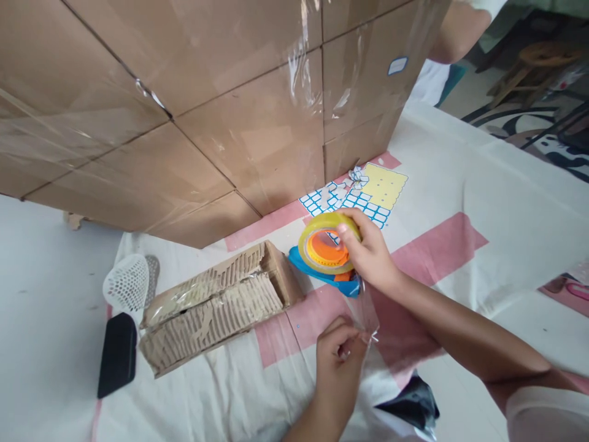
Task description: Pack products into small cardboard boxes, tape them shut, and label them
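Note:
My right hand [368, 252] grips a roll of clear yellowish packing tape [308, 236], its thumb over the rim. Inside the roll's ring shows an orange core or a second orange roll; I cannot tell which. A strip of clear tape [368, 310] runs down from the roll to my left hand [340, 353], whose fingers are pinched closed on its end. Under the roll lies a blue item [301, 264], partly hidden. Left of my hands rests a torn, ridged cardboard box [221, 301] with tape along its top.
Stacked, taped cardboard boxes [257, 135] rise in front. A label sheet [381, 184] with scattered labels lies at their base. A white mesh item [126, 283] and a black object [117, 356] sit at left. Another person's arm [462, 31] shows top right, near a wooden stool [547, 55].

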`<state>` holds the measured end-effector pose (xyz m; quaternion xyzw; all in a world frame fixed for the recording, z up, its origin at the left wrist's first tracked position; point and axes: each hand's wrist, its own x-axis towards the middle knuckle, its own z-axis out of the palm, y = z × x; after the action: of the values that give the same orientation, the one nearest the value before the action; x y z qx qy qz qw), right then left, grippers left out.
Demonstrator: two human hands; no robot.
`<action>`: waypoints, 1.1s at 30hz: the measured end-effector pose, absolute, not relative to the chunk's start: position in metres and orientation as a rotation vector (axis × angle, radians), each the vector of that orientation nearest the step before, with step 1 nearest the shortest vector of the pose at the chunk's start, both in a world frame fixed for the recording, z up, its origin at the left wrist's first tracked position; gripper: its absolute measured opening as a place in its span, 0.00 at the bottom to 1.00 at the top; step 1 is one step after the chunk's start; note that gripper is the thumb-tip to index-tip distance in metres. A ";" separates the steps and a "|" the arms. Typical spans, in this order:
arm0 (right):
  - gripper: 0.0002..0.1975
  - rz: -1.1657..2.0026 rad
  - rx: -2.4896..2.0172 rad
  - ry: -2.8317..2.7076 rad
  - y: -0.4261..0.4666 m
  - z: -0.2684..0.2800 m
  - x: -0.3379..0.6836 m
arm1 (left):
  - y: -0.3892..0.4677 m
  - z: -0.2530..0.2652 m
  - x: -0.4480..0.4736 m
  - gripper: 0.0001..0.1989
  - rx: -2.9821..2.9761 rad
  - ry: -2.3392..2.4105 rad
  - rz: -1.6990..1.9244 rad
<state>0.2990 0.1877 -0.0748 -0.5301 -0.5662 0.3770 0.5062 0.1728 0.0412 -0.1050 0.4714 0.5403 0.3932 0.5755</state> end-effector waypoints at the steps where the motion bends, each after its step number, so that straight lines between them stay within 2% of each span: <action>1: 0.18 0.896 -1.297 -1.358 0.187 -0.074 0.300 | 0.040 -0.107 0.172 0.29 1.079 1.280 0.919; 4: 0.20 0.876 -1.319 -1.394 0.184 -0.071 0.301 | 0.036 -0.112 0.169 0.29 1.035 1.291 0.915; 7: 0.29 0.972 -1.294 -1.460 0.182 -0.071 0.300 | 0.032 -0.115 0.166 0.28 1.050 1.281 0.925; 9: 0.32 1.074 -1.291 -1.484 0.181 -0.073 0.297 | 0.029 -0.116 0.165 0.27 1.062 1.273 0.907; 15: 0.26 1.400 -1.488 -1.527 0.180 -0.070 0.295 | 0.028 -0.114 0.165 0.29 1.053 1.285 0.870; 21: 0.14 1.931 -1.197 -1.722 0.194 -0.060 0.316 | 0.027 -0.120 0.166 0.23 1.075 1.243 0.886; 26: 0.10 2.086 -0.859 -1.652 0.196 -0.072 0.308 | 0.025 -0.120 0.166 0.19 1.076 1.183 0.895; 33: 0.13 2.158 -0.727 -1.076 0.193 -0.083 0.294 | 0.025 -0.115 0.162 0.17 1.111 1.208 0.906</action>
<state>0.2939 0.1935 -0.0830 -0.2746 -0.4066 0.8156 0.3067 0.1617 0.0245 -0.1154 0.4776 0.5194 0.3896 0.5919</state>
